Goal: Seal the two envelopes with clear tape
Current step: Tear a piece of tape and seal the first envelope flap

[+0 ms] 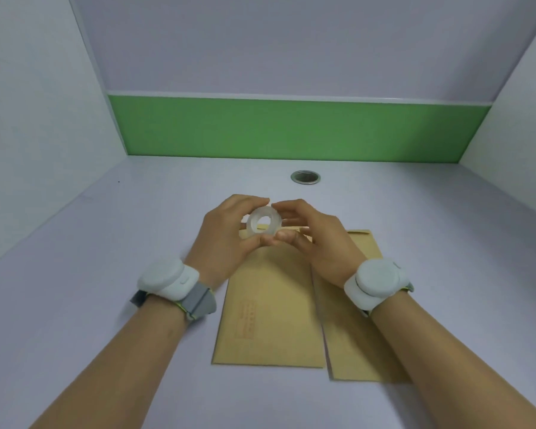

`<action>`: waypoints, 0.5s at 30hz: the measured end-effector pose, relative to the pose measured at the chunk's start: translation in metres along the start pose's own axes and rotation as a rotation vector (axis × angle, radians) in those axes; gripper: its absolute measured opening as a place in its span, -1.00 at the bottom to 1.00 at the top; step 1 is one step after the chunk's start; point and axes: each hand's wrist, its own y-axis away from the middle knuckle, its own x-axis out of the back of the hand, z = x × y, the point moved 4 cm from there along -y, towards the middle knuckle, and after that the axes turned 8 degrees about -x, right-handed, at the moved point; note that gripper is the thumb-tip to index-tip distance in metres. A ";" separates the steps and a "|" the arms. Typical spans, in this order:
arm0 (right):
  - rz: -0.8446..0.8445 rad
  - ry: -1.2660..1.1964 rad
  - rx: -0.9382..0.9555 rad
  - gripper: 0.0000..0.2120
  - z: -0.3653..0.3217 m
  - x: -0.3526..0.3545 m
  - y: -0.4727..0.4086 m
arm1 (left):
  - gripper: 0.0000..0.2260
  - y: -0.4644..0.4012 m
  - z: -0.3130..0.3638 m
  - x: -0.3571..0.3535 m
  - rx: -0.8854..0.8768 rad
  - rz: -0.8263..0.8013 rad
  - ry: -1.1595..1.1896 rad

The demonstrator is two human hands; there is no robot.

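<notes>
Two bare forearms are reaching in from the near edge, each wrist wearing a white band. Beneath them the pale lilac bench (106,274) is carrying two tan envelopes side by side, almost touching: the left envelope (270,320) and the right envelope (353,335), both running lengthwise away from the person. Above their far ends, the left hand (226,233) and the right hand (319,243) are holding a roll of clear tape (264,223) between them, the fingers (251,201) curling round its rim, its hole facing the camera. Farther back a round metal grommet (305,177) is sitting in the bench. White side walls are enclosing the space, and a green band (291,128) is running along the base of the back wall.
</notes>
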 end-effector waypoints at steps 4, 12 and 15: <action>-0.020 0.051 -0.025 -0.55 0.001 -0.001 0.000 | -0.47 0.000 0.004 -0.003 -0.028 -0.043 -0.036; 0.035 -0.014 -0.051 -0.66 0.007 -0.001 -0.002 | -0.45 -0.004 -0.004 -0.008 -0.019 -0.089 -0.063; 0.068 -0.031 -0.069 -0.67 0.013 0.001 -0.003 | -0.45 -0.010 -0.008 -0.012 -0.022 -0.123 -0.111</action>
